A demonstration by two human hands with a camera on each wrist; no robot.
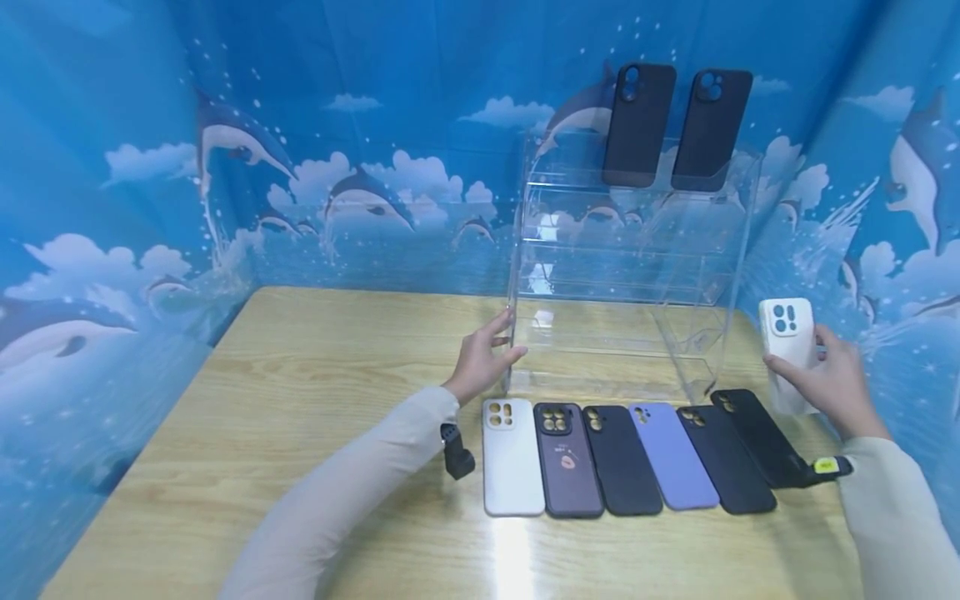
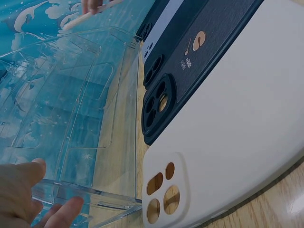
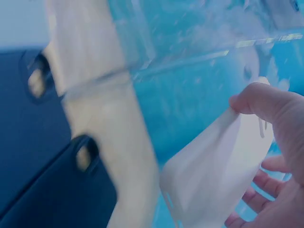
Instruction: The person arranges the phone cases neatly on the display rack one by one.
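Note:
My left hand [image 1: 483, 362] grips the left edge of a clear acrylic display stand [image 1: 516, 267], thumb on one side and fingers on the other, as the left wrist view shows. To the right of the stand, my right hand [image 1: 836, 383] holds a white phone case [image 1: 789, 337] raised, its camera cutouts at the top. In the right wrist view the thumb lies on the edge of this case [image 3: 209, 166], with the fingers behind it. Two black phone cases, one [image 1: 640, 125] left of the other [image 1: 712, 129], stand upright on the stand's top tier.
Before the stand, a row of several phone cases lies on the wooden table [image 1: 360, 350]: a white one [image 1: 514, 471], a dark printed one [image 1: 570, 479], a lavender one [image 1: 677, 458] and black ones [image 1: 626, 467]. A blue dolphin-print curtain [image 1: 412, 100] hangs behind.

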